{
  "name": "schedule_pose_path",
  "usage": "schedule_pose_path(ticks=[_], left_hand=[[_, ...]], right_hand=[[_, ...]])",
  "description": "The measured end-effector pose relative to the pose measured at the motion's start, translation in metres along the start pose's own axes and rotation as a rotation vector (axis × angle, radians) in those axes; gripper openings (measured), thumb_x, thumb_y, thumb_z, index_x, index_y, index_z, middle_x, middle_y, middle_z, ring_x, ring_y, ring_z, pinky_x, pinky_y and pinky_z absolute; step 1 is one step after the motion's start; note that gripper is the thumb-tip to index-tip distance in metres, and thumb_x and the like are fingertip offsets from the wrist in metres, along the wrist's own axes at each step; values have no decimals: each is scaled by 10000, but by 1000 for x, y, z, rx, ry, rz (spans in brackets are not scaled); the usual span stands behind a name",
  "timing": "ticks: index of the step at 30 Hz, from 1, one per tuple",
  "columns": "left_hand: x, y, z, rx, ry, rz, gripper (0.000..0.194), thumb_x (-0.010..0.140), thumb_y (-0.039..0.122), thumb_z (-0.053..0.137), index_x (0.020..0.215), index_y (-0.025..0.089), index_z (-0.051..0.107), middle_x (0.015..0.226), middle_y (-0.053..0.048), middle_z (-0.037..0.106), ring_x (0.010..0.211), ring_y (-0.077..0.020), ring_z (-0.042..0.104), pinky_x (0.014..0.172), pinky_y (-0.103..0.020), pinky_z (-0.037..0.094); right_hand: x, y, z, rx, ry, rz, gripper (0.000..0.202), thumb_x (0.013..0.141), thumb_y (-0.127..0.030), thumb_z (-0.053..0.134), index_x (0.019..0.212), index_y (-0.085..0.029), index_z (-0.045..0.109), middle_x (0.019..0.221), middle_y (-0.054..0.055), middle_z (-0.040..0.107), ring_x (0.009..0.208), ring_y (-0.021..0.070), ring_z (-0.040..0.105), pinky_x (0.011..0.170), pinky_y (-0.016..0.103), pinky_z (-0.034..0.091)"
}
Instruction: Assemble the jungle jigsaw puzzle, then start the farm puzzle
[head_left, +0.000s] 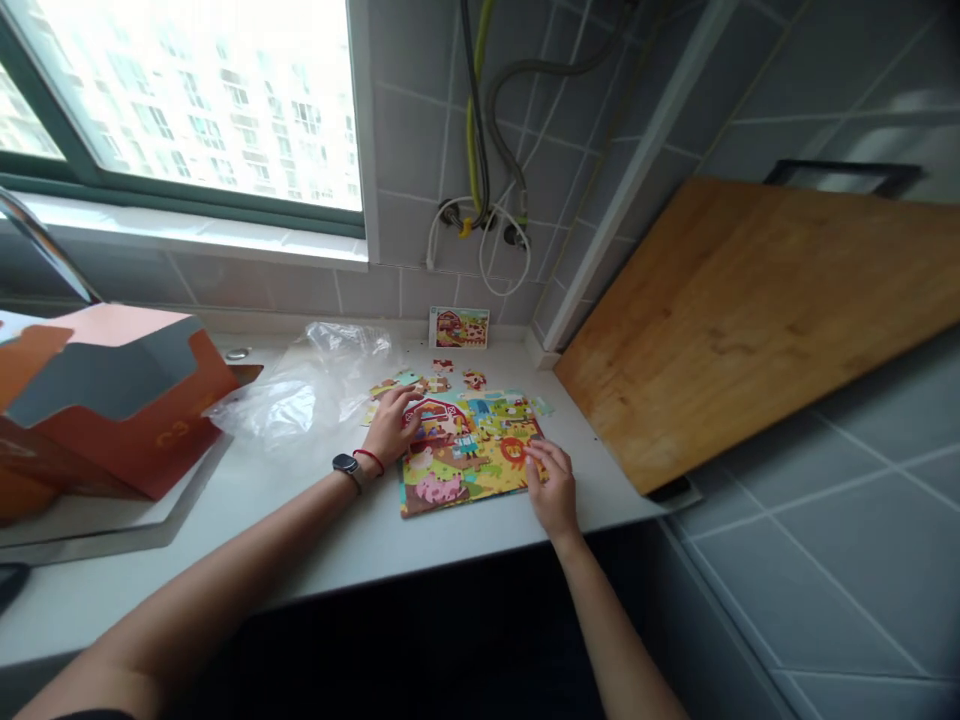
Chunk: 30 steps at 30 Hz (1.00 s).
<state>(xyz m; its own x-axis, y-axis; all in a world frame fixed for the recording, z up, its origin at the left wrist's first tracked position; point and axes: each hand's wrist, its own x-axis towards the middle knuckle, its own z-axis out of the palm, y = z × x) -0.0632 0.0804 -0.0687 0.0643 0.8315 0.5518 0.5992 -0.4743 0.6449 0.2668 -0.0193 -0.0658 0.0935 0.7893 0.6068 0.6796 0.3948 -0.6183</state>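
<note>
A colourful farm jigsaw puzzle lies flat on the counter, mostly put together, with a red barn, a pink pig and a lion in its picture. My left hand is at its upper left edge, fingers apart and near several loose puzzle pieces. Over the right edge, beside the lion, rests my right hand, its fingers loosely bent and apart. No piece shows in either hand. Behind the loose pieces a small picture card of the barn scene leans upright against the wall.
Clear plastic bags lie left of the puzzle. An open orange box stands farther left, by a faucet. On the right leans a large wooden board. Hoses hang on the tiled wall under the window's right side.
</note>
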Motion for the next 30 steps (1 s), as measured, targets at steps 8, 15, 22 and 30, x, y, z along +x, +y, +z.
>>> schedule_pose_path(ticks=[8,15,22,30], left_hand=[[2,-7,4,160,-70,-15,254,990,317,504,1137,204,678,1306,-145,666,1276,-314,602,1133,-517,476],[4,-4,6,248,-154,-9,212,967,297,513,1040,203,689,1121,-130,717,1116,-300,660,1044,-466,518],[8,-5,3,263,-153,-40,161,907,263,549,942,205,696,1066,-114,725,1068,-294,667,992,-445,529],[10,-9,4,277,-178,-87,199,1008,346,636,1059,165,701,1124,-85,709,1075,-240,670,986,-457,550]], right_hand=[[-27,-40,24,29,-233,-184,268,986,-200,575,1123,-223,805,1144,97,788,1235,297,632,1085,524,536],[-49,-65,34,25,-382,-252,240,927,-219,716,1144,-256,813,1296,79,757,1237,291,637,1089,507,528],[-47,-59,32,68,-422,-276,202,935,-219,725,1100,-263,834,1276,40,772,1192,289,640,1045,489,544],[-47,-62,29,73,-422,-280,205,944,-221,702,1087,-271,839,1260,33,779,1199,277,631,1050,468,536]])
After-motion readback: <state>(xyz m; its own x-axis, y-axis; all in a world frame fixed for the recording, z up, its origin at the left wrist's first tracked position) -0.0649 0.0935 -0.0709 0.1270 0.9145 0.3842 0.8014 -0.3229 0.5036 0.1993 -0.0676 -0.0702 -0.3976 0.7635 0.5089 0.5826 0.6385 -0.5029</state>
